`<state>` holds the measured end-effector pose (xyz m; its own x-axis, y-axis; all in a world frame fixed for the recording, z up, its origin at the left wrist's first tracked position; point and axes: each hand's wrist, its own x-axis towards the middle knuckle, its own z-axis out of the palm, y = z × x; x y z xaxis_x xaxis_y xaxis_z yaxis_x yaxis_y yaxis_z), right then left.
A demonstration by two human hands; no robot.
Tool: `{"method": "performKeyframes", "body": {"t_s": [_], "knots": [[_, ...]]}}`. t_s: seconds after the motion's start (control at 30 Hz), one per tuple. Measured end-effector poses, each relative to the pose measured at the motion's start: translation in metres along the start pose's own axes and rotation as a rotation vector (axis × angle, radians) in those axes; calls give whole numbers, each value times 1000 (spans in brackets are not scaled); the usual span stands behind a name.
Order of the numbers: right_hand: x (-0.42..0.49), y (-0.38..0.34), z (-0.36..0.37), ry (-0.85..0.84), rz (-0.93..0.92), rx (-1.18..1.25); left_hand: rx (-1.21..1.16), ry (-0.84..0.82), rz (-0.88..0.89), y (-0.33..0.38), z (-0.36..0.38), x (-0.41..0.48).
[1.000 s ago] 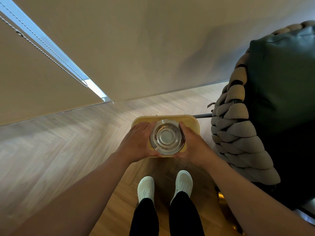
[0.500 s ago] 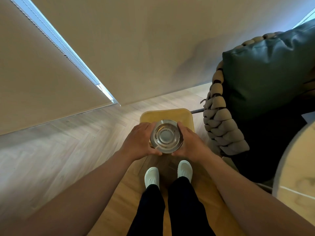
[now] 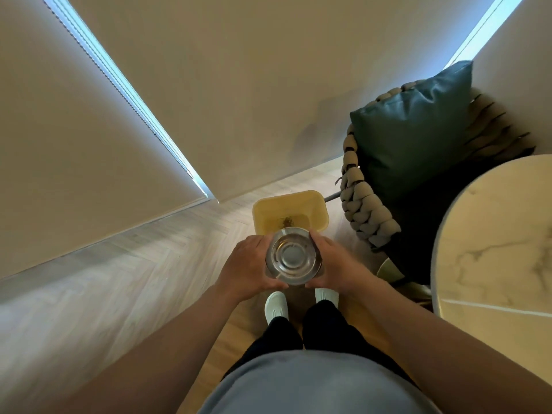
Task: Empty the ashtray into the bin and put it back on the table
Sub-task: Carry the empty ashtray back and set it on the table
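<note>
Ashtray [image 3: 292,258] pulled back from bin [image 3: 316,204], both hands gripping

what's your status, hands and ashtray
Left hand and right hand both grip the ashtray, upright. Ash lies in the yellow bin beyond. Marble table to the right; nothing in the way.

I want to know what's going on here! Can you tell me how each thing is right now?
Ashtray: held upright over the floor, looks nearly empty.
Left hand: grip on ashtray's left side.
Right hand: grip on ashtray's right side.
Bin: open, dark ash at the bottom.
Table: bare where visible.
Cushion: propped on chair.
</note>
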<state>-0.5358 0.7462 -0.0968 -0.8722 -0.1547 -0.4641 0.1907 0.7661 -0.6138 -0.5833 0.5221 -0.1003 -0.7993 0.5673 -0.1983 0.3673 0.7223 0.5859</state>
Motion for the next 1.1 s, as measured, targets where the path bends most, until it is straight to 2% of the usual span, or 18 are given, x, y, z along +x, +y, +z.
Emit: {"method": "performKeyframes", "body": {"t_s": [0.47, 0.77, 1.1], "knots": [[-55, -10, 17, 72, -70, 4, 6, 6, 77, 17, 2, -43], [-67, -9, 25, 120, 9, 22, -15, -36, 125, 21, 0, -39], [-112, 9, 31, 298, 174, 87, 16, -190, 353, 56, 4, -15]]}}
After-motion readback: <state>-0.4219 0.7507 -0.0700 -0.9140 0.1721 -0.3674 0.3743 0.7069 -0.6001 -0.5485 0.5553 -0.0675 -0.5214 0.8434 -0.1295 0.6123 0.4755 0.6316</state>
